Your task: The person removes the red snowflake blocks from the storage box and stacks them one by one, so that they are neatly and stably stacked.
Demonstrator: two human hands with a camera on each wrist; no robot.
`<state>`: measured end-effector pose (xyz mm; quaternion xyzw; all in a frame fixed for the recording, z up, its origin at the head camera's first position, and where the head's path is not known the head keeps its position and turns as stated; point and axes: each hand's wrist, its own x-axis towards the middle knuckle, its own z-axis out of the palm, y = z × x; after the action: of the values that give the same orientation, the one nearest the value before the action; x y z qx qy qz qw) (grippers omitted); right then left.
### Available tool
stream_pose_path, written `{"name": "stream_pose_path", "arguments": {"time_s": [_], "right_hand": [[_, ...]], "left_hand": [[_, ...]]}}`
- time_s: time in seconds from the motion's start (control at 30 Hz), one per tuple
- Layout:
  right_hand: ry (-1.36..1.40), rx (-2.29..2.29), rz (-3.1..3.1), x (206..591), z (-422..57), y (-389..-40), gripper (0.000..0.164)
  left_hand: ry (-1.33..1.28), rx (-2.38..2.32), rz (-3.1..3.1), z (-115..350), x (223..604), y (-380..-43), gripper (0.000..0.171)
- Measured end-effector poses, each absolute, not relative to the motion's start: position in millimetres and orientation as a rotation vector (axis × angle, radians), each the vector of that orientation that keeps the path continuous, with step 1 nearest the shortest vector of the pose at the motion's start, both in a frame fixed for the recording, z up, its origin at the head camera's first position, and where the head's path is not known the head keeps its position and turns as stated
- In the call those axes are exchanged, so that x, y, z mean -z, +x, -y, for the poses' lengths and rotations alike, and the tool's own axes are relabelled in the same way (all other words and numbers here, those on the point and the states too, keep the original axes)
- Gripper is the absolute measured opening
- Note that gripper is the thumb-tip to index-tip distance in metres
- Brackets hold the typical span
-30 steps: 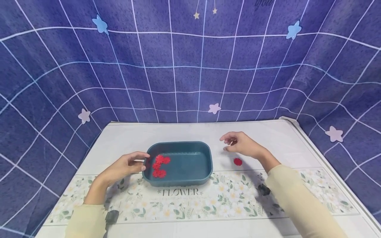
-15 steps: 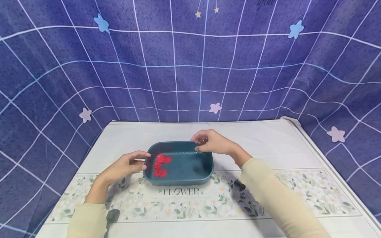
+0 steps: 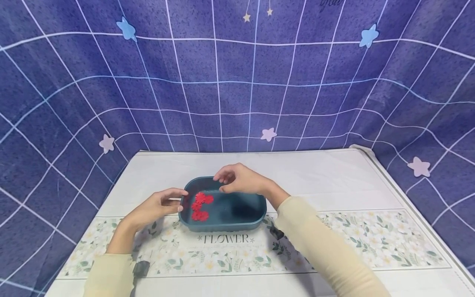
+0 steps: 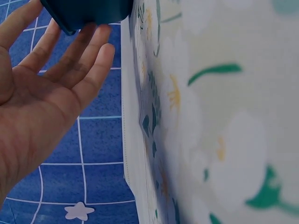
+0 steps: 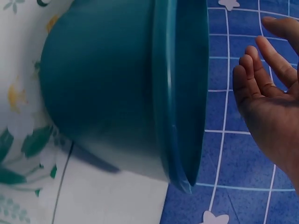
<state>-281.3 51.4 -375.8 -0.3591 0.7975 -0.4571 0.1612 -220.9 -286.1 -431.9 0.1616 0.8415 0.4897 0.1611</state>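
Tray [image 3: 222, 227] between bench [image 3: 334, 177] edges; left hand [image 3: 154, 208] touching, fingers spread, likely steadying it; right hand [image 3: 243, 180] above, fingers parted, empty.

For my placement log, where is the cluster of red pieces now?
In the head view, the red cluster lies inside the teal tray, at its left end, nearest the left hand.

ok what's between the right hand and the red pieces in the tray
In the head view, only bare tray shows between right hand and red pieces.
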Motion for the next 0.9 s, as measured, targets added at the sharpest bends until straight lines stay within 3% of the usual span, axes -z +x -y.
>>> {"name": "stream_pose_path", "arguments": {"time_s": [0.9], "right_hand": [[-0.982,1.296,-2.163,400.8,-6.8,-272.5,0.033]], "left_hand": [[0.441,-1.407,-2.392,285.6,431.6,-221.0,0.052]]}}
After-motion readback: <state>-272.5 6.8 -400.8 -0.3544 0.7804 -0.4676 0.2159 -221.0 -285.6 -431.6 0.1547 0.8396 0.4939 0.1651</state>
